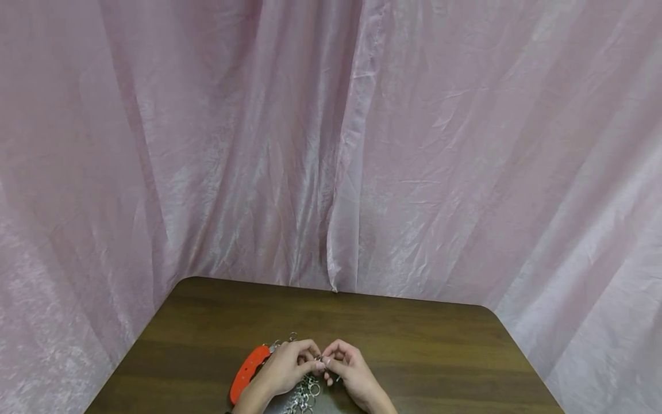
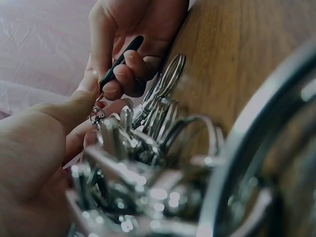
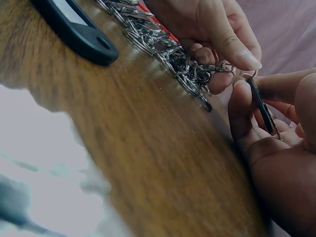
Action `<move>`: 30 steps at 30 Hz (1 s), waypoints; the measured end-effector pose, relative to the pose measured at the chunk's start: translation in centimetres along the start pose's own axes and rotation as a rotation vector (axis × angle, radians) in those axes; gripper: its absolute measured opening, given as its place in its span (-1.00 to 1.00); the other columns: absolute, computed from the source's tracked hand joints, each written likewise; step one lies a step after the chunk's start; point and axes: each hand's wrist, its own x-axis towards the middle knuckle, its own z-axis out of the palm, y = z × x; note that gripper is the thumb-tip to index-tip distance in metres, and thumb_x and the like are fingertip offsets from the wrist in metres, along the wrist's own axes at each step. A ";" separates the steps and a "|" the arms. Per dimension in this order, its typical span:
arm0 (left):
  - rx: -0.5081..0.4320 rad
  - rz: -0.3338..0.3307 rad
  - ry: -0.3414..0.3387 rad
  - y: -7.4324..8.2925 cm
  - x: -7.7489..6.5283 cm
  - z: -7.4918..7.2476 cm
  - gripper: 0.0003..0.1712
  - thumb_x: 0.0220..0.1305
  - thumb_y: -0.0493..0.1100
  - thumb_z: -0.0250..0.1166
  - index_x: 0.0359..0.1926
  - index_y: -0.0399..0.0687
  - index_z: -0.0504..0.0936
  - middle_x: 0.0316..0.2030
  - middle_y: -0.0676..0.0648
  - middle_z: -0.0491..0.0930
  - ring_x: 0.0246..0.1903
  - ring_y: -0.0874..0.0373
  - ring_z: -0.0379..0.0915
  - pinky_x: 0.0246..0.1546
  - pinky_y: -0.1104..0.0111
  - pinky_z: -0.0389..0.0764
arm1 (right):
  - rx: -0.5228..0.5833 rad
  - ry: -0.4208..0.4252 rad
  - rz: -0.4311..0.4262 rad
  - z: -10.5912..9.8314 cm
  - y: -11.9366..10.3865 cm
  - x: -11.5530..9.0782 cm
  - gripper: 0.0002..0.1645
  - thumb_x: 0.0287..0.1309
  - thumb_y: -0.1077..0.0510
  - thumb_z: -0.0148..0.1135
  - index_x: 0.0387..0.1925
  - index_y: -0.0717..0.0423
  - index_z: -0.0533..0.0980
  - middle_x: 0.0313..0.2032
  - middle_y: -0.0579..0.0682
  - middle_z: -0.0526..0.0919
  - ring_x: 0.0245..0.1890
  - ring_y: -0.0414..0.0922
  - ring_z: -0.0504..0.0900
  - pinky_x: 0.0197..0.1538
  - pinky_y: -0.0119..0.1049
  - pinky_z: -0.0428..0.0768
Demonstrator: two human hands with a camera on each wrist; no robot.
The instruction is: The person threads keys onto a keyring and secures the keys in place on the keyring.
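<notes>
My left hand (image 1: pixel 287 365) pinches a small silver swivel clasp (image 3: pixel 224 68) between thumb and finger. Right beside it, fingertip to fingertip, my right hand (image 1: pixel 357 376) holds a slim black key tag (image 3: pixel 261 106), seen nearly edge-on, by its small metal ring (image 3: pixel 249 75). A strip of metal with an uneven edge shows along the tag's lower end. Under and beside the left hand lies a pile of silver clasps and split rings (image 2: pixel 163 158), large and blurred in the left wrist view. The pinching fingertips partly hide where clasp and ring meet.
An orange-red curved plastic piece (image 1: pixel 248 374) lies left of the left hand on the brown wooden table (image 1: pixel 434 351). Another black key tag (image 3: pixel 81 34) with a white label sits on the near side. Pink curtains (image 1: pixel 424 144) hang behind the table's far edge.
</notes>
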 end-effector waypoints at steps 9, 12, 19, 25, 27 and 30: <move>0.021 -0.010 0.019 0.2 0.0 -0.1 -0.80 0.41 0.20 0.40 -0.20 0.27 0.70 -0.43 0.34 0.68 -0.44 0.44 0.53 -0.37 0.40 0.50 | 0.007 -0.026 -0.025 -0.2 0.0 0.2 -0.81 0.41 0.48 0.08 -0.14 0.19 0.52 -0.28 0.04 0.66 -0.42 -0.21 0.60 -0.35 -0.43 0.61; 0.029 0.000 0.035 0.4 0.0 0.0 -0.79 0.40 0.20 0.41 -0.23 0.26 0.70 -0.44 0.35 0.68 -0.44 0.44 0.52 -0.38 0.40 0.49 | 0.010 -0.032 -0.025 -0.2 0.0 0.1 -0.87 0.42 0.46 0.12 -0.13 0.23 0.50 -0.26 0.02 0.67 -0.41 -0.21 0.60 -0.35 -0.43 0.61; 0.031 -0.014 0.040 0.4 0.0 0.4 -0.80 0.40 0.19 0.42 -0.26 0.28 0.68 -0.47 0.36 0.67 -0.46 0.44 0.52 -0.37 0.40 0.49 | 0.021 -0.053 -0.050 -0.3 0.3 -0.2 -0.88 0.45 0.43 0.13 -0.07 0.46 0.42 -0.24 0.02 0.68 -0.41 -0.23 0.60 -0.34 -0.43 0.61; 0.029 -0.008 0.046 0.3 0.0 0.4 -0.80 0.40 0.17 0.43 -0.27 0.25 0.68 -0.47 0.33 0.68 -0.45 0.44 0.53 -0.37 0.39 0.50 | 0.013 -0.038 -0.039 -0.3 0.2 -0.1 -0.90 0.43 0.44 0.13 -0.08 0.42 0.45 -0.24 0.02 0.68 -0.40 -0.21 0.59 -0.35 -0.43 0.61; 0.031 -0.006 0.049 0.2 0.0 0.4 -0.79 0.40 0.18 0.43 -0.25 0.24 0.69 -0.47 0.33 0.68 -0.45 0.45 0.53 -0.36 0.39 0.50 | 0.015 -0.029 -0.028 -0.3 0.1 -0.1 -0.90 0.43 0.43 0.15 -0.08 0.42 0.44 -0.24 0.02 0.68 -0.40 -0.21 0.59 -0.35 -0.43 0.61; 0.012 -0.001 0.036 0.1 0.0 0.3 -0.77 0.39 0.16 0.44 -0.14 0.18 0.74 -0.46 0.33 0.69 -0.45 0.45 0.54 -0.35 0.41 0.51 | 0.021 -0.021 -0.012 -0.2 0.0 -0.1 -0.91 0.45 0.42 0.14 -0.08 0.40 0.43 -0.24 0.00 0.65 -0.40 -0.22 0.59 -0.34 -0.44 0.61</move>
